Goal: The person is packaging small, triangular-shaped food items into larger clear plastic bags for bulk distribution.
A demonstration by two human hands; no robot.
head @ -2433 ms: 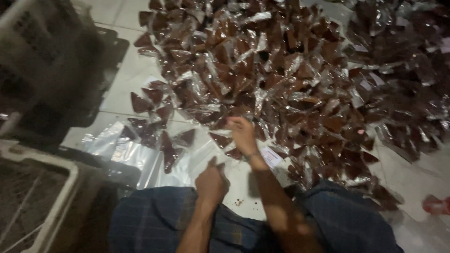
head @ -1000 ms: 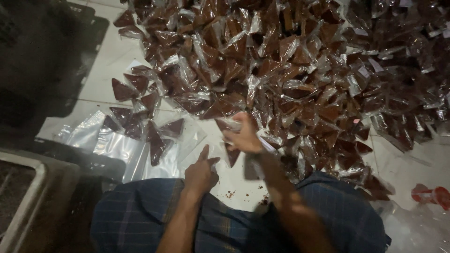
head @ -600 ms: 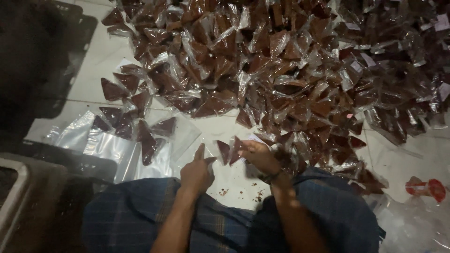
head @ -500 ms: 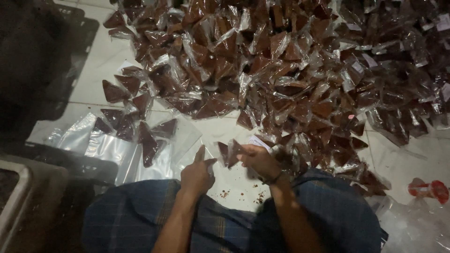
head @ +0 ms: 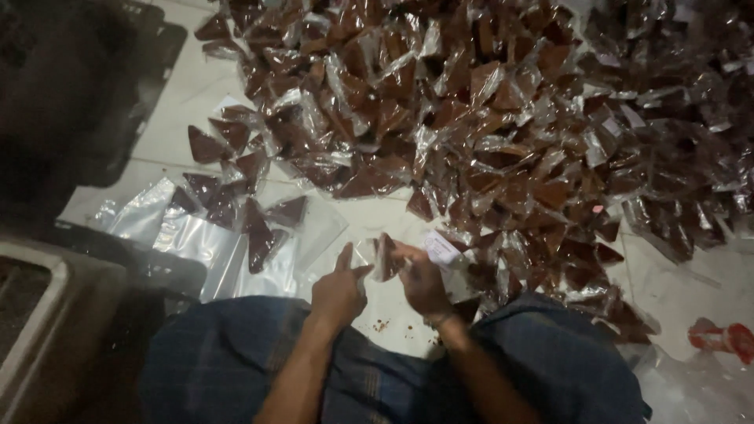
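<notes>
Both hands pinch one clear packet (head: 380, 257) with brown triangular piece, held between them above tiled floor (head: 377, 306). Left hand (head: 339, 289) grips packet's 9 o'clock edge, right hand (head: 419, 276) its 3 o'clock edge. Big heap of like packets (head: 503, 126) at 12 to 2 o'clock. Few packets on plastic sheet (head: 196, 243) at 10 o'clock. Dark crate (head: 86, 86) far at 10.

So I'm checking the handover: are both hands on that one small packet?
Touching. The head view shows the left hand and the right hand meeting on the clear triangular packet, fingers pinching its edges from each side.
</notes>
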